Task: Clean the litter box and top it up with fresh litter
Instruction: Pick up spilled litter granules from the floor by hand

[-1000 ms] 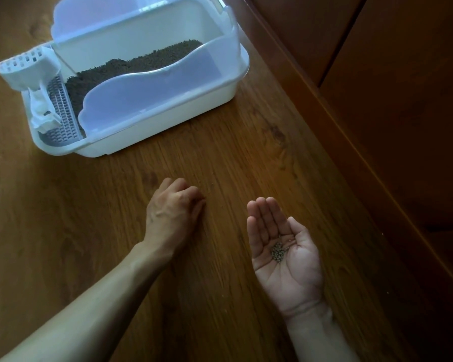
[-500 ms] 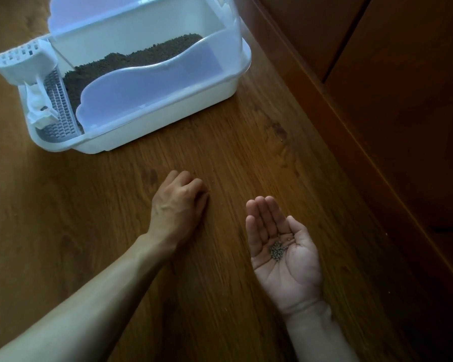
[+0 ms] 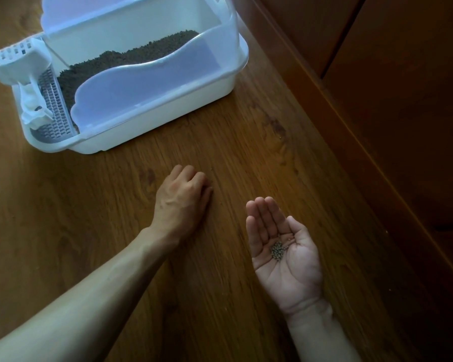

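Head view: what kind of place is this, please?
Probably a room in a home, seen at floor level: a white cat litter box with its scoop stands on wood-look flooring, beside dark wooden panelling.

Litter box lies behind both hands, apparently holding litter.

Litter box: smooth white plastic, with translucent, faintly glossy side panels. Scoop: white perforated plastic. Litter inside: dark, coarse, matt granules. Pellets in the palm: small, grey, matt. Floor: wood-grain finish, low sheen. Cabinet: dark smooth wood.
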Tool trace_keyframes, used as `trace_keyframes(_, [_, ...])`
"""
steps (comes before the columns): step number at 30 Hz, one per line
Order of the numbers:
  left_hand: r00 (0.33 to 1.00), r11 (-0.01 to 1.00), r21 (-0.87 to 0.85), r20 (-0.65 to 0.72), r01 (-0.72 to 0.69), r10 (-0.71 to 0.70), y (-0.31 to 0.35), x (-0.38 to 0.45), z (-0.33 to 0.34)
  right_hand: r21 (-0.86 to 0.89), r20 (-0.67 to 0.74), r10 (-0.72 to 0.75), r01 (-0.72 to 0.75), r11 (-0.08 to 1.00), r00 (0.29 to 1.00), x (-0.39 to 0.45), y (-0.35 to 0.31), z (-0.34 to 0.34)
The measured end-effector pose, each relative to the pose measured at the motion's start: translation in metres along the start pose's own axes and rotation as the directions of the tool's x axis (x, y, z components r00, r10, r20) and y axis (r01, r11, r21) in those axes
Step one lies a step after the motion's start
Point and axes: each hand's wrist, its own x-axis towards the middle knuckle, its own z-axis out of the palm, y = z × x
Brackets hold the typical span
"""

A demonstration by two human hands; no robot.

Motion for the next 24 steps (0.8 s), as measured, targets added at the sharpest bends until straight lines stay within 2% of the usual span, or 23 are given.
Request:
trace_keyframes(9, [0.993, 0.994, -0.043, -0.05, 0.102, -0.104, 0.003, 0.007, 0.0, -0.002, 0.006, 0.003, -0.003, 1.0, 1.0, 0.002, 0.0, -0.001])
trace_keyframes(14, [0.998, 0.999, 0.022, -0.053, 0.032, -0.031, 0.007, 0.011, 0.002, -0.003, 0.004, 0.005, -0.005, 1.0, 1.0, 0.002, 0.0, -0.001])
trace_keyframes(17, [0.997, 0.999, 0.017, -0.07, 0.035, -0.034, 0.007, 0.013, 0.004, 0.001, -0.007, 0.003, -0.003, 1.0, 1.0, 0.001, 0.0, 0.0])
trace_keyframes(20, [0.999, 0.996, 0.084, -0.043, 0.03, -0.027, 0.009, 0.018, 0.005, -0.011, -0.007, 0.0, 0.0, 1.0, 1.0, -0.003, 0.0, 0.003])
trace_keyframes(22, [0.998, 0.992, 0.113, -0.006, 0.056, -0.055, 0.012, 0.022, 0.006, -0.017, -0.009, -0.006, 0.006, 1.0, 1.0, -0.004, 0.001, 0.004])
trace_keyframes(24, [0.992, 0.99, 0.065, -0.002, 0.122, -0.122, 0.017, 0.022, 0.0, -0.006, -0.001, -0.006, 0.006, 1.0, 1.0, -0.005, 0.0, 0.005])
